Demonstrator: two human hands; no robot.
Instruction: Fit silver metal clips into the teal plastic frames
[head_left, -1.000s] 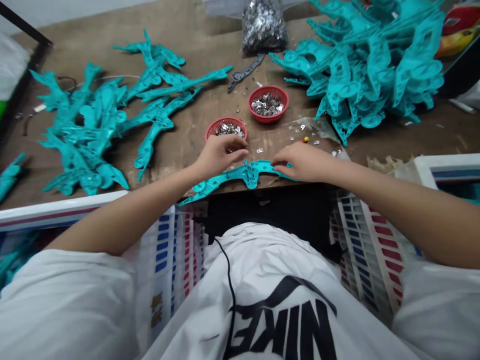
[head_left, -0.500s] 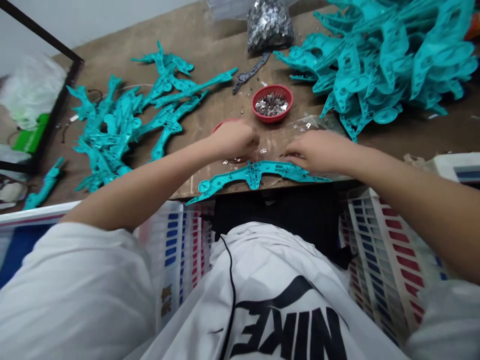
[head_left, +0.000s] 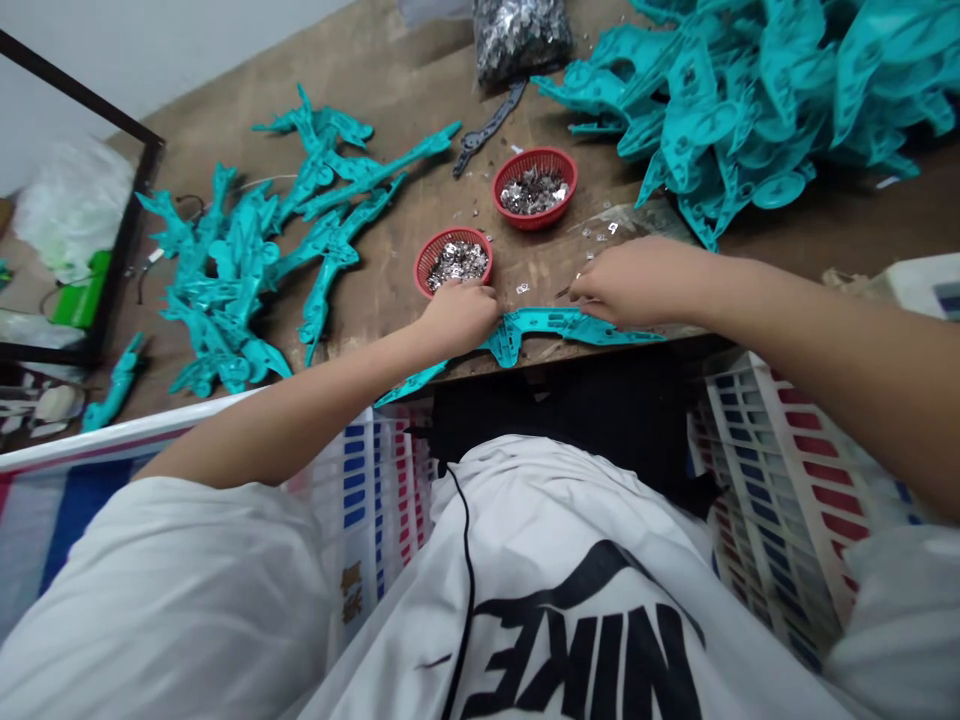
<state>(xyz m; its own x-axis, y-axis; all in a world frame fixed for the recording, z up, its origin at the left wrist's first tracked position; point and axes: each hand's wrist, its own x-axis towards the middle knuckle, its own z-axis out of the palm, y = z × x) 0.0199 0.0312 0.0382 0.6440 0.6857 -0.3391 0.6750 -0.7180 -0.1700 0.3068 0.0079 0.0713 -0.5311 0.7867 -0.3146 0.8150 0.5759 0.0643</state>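
Note:
A long teal plastic part (head_left: 551,326) lies along the near edge of the brown table (head_left: 390,270). My left hand (head_left: 459,315) rests closed on its left half, just below a small red basket of silvery metal pieces (head_left: 453,261). My right hand (head_left: 637,282) is closed in a pinch above the part's right half, its fingertips holding something small that I cannot make out. A second red basket of metal pieces (head_left: 535,188) stands further back.
Finished-looking teal parts lie scattered at the left (head_left: 247,250) and a big heap (head_left: 750,90) fills the back right. A clear bag of metal pieces (head_left: 521,35) and a dark grey part (head_left: 487,128) sit at the back. Striped woven bags (head_left: 757,470) hang either side of my lap.
My left hand came down from the near red basket onto the teal part. My right hand shifted slightly along the part. The camera tilted a little.

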